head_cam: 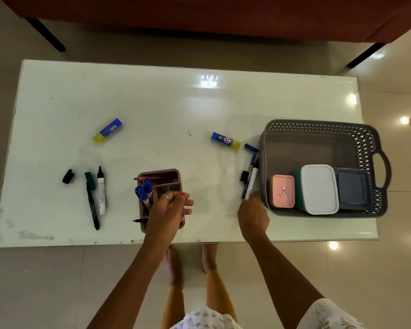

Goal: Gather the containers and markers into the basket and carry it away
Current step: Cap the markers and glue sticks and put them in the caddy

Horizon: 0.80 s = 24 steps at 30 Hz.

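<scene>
The grey basket point(323, 136) stood at the right end of the white table point(152, 103) and held three lidded containers along its near wall: a pink one point(282, 191), a white-lidded one point(318, 188) and a dark blue one point(352, 188). The right hand point(253, 216) gripped two markers point(251, 179) in curled fingers just beside the basket's left wall, a loose blue cap point(251, 147) lying nearby. The left hand point(170, 210) rested over the brown organiser tray point(160, 174) of blue-capped markers point(144, 188), fingers curled, though whether they held anything could not be determined; further markers point(97, 193) and two glue sticks point(107, 130) lay scattered on the table.
</scene>
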Tool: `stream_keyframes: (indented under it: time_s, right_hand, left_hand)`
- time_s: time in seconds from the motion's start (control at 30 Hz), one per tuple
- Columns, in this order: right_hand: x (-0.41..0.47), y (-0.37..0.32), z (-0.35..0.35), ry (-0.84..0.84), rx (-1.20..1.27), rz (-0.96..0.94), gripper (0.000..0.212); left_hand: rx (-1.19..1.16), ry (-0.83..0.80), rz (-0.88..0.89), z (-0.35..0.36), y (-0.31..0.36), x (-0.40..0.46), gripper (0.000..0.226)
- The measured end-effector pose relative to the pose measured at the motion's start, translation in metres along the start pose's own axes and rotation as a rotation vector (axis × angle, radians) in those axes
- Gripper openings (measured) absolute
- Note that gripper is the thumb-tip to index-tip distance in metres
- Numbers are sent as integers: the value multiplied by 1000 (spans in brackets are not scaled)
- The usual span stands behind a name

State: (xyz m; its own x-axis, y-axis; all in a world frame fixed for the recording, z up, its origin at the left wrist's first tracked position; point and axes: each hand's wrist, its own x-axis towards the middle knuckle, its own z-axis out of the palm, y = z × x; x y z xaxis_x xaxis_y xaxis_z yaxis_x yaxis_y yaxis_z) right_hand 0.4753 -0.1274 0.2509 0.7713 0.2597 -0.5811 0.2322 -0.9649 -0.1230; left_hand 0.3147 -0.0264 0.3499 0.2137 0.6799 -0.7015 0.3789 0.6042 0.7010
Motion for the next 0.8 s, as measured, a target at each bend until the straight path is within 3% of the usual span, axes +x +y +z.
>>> stream_keyframes:
  time_s: [0.3, 0.6, 0.8]
  right_hand:
    - [11, -11, -3, 95, -51, -84, 36]
    - [-3, -3, 3, -120, -7, -12, 35]
    - [-35, 19, 3, -101, 110, -49, 29]
  left_hand:
    - [36, -16, 11, 1, -4, 3, 19]
    - [55, -72, -10, 20, -4, 17, 17]
    - [324, -92, 97, 67, -2, 44, 14]
